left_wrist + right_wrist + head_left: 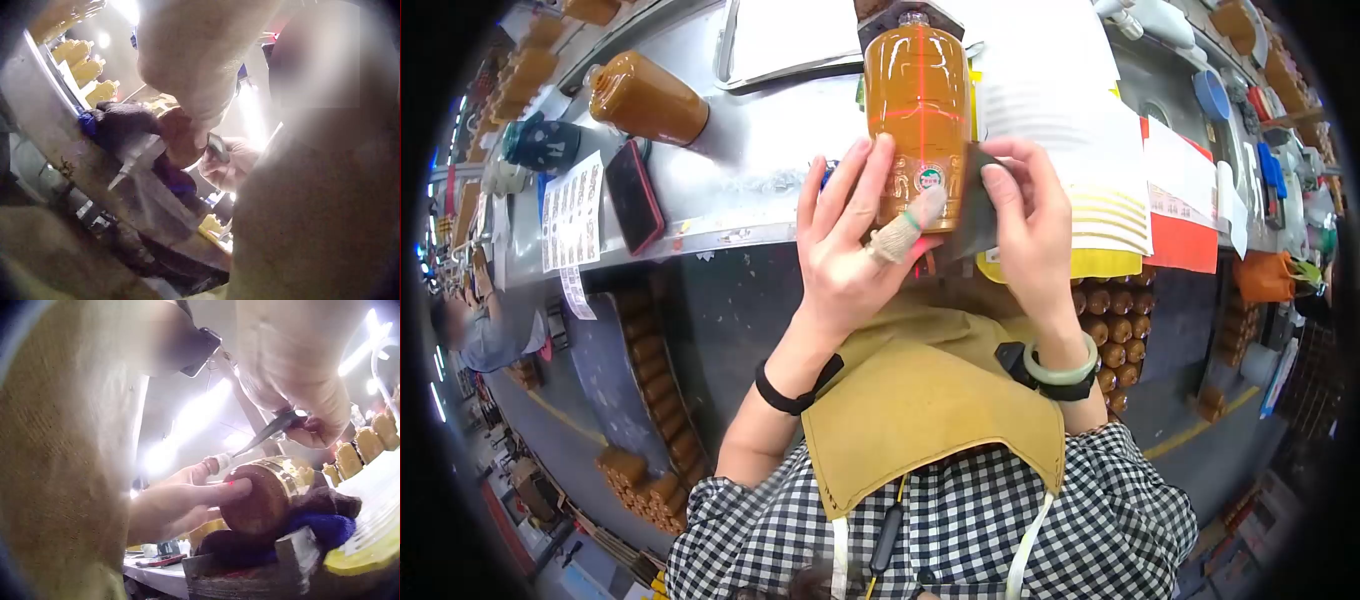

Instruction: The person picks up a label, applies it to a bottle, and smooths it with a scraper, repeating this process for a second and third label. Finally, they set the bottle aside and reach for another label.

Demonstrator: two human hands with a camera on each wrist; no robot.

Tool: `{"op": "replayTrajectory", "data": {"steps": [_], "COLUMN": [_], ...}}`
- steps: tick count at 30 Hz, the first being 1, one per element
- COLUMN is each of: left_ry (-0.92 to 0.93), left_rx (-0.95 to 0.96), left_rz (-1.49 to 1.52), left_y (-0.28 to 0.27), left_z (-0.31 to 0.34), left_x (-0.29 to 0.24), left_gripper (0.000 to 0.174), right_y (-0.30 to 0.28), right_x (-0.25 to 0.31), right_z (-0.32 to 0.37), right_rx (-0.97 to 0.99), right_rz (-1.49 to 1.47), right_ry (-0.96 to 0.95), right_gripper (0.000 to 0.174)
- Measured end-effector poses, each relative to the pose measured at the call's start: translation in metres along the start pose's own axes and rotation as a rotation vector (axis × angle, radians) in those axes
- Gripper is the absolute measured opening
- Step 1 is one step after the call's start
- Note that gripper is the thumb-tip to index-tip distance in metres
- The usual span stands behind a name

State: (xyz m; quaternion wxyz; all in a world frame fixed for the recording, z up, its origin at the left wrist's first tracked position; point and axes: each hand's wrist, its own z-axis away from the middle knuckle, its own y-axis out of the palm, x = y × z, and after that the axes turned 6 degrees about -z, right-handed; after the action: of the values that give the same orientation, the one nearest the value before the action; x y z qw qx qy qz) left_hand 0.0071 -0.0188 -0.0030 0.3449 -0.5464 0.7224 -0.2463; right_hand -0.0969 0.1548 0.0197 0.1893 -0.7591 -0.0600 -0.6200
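Note:
An amber glass bottle [915, 85] lies on its side, red laser lines crossing it. A small round green-and-white label [930, 177] is on its lower part. My left hand [840, 225] rests along the bottle's left side with fingers extended. One finger, wearing a pale finger sleeve [895, 240], reaches over near the label; in the right wrist view another digit presses the bottle's base [240, 509]. My right hand [1035, 215] pinches a thin dark flat scraper-like piece [972, 210] close beside the bottle's right side.
Dark and blue padding [325, 528] supports the bottle. Left on the metal table are a second amber bottle [650, 100], a phone [633, 195] and a label sheet [572, 215]. White sheets [1060, 130] lie to the right, over yellow and red ones. Many bottles [1115, 330] are stacked below the table.

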Motion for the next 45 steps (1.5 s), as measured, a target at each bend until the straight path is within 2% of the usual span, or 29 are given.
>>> {"op": "replayTrajectory", "data": {"steps": [1, 3, 5, 7, 8, 9, 11, 12, 13, 15, 16, 19, 32, 34, 35, 37, 38, 39, 41, 42, 43, 44, 45], "left_ry": [0.000, -0.143, -0.181, -0.360, -0.365, -0.360, -0.494, -0.664, -0.661, -0.698, -0.698, -0.693, -0.707, -0.751, -0.752, -0.718, -0.719, -0.697, -0.675, -0.596, -0.511, -0.521, -0.520], "left_rx": [-0.005, -0.048, -0.011, -0.036, -0.021, -0.018, 0.023, 0.086, 0.090, 0.129, 0.133, 0.139, 0.124, 0.068, 0.072, 0.125, 0.127, 0.145, 0.160, 0.132, 0.103, 0.147, 0.148], "left_rz": [-0.002, 0.008, 0.027, 0.362, 0.428, 0.433, 0.848, 1.004, 1.004, 1.048, 1.048, 1.045, 1.067, 1.144, 1.145, 1.169, 1.171, 1.150, 1.128, 1.234, 1.338, 1.284, 1.284], "left_y": [0.001, 0.002, -0.001, 0.001, 0.000, 0.003, 0.008, -0.001, 0.001, 0.005, 0.006, 0.005, 0.000, 0.000, -0.001, -0.002, -0.003, -0.004, -0.003, 0.001, 0.007, 0.012, 0.013], "left_z": [0.004, 0.018, 0.021, 0.019, 0.014, 0.009, 0.000, -0.009, -0.009, -0.009, -0.009, -0.009, -0.016, -0.018, -0.019, -0.021, -0.021, -0.021, -0.017, -0.008, -0.001, 0.005, 0.005], "left_x": [0.002, 0.007, 0.009, 0.009, 0.009, 0.010, 0.010, 0.001, 0.000, 0.000, 0.000, 0.001, -0.005, -0.007, -0.007, -0.005, -0.005, -0.005, 0.001, 0.011, 0.020, 0.024, 0.024], "left_gripper": [0.059, 0.065, 0.063, 0.058, 0.053, 0.053, 0.053, 0.054, 0.054, 0.058, 0.058, 0.061, 0.058, 0.058, 0.058, 0.057, 0.057, 0.061, 0.066, 0.083, 0.101, 0.122, 0.122], "right_y": [-0.014, -0.025, -0.028, -0.028, -0.030, -0.029, -0.020, -0.015, -0.010, -0.004, -0.003, -0.008, -0.018, -0.019, -0.019, -0.017, -0.015, -0.018, -0.026, -0.024, -0.028, -0.028, -0.027], "right_x": [-0.014, -0.020, -0.017, -0.014, -0.014, -0.014, -0.012, -0.006, -0.007, -0.013, -0.014, -0.004, 0.000, -0.004, -0.006, -0.008, -0.004, -0.004, -0.003, 0.006, 0.019, 0.023, 0.025], "right_z": [-0.003, 0.004, 0.004, 0.003, 0.003, 0.003, 0.003, 0.002, 0.002, 0.002, 0.001, -0.001, -0.001, 0.000, 0.001, 0.004, 0.008, 0.010, 0.015, 0.018, 0.022, 0.017, 0.011], "right_rx": [-0.049, -0.117, -0.117, -0.036, 0.024, 0.017, 0.110, 0.108, 0.104, 0.146, 0.139, 0.192, 0.260, 0.067, 0.064, -0.076, -0.110, -0.110, 0.170, 0.204, 0.275, 0.239, 0.202], "right_rz": [0.126, -0.019, -0.073, -0.233, -0.218, -0.216, -0.378, -0.313, -0.315, -0.117, -0.210, -0.269, -0.260, -0.373, -0.373, -0.143, -0.183, -0.182, 0.178, 0.164, 0.173, 0.142, 0.112], "right_ry": [-0.024, 0.083, 0.065, 0.057, 0.142, 0.143, 0.205, 0.257, 0.257, 0.231, 0.262, 0.331, 0.299, 0.211, 0.213, -0.147, -0.169, -0.169, -0.618, -0.669, -0.568, -0.561, -0.554], "right_gripper": [0.018, 0.017, 0.017, 0.017, 0.017, 0.017, 0.018, 0.021, 0.021, 0.028, 0.034, 0.035, 0.035, 0.034, 0.034, 0.036, 0.033, 0.033, 0.026, 0.022, 0.025, 0.025, 0.024]}}
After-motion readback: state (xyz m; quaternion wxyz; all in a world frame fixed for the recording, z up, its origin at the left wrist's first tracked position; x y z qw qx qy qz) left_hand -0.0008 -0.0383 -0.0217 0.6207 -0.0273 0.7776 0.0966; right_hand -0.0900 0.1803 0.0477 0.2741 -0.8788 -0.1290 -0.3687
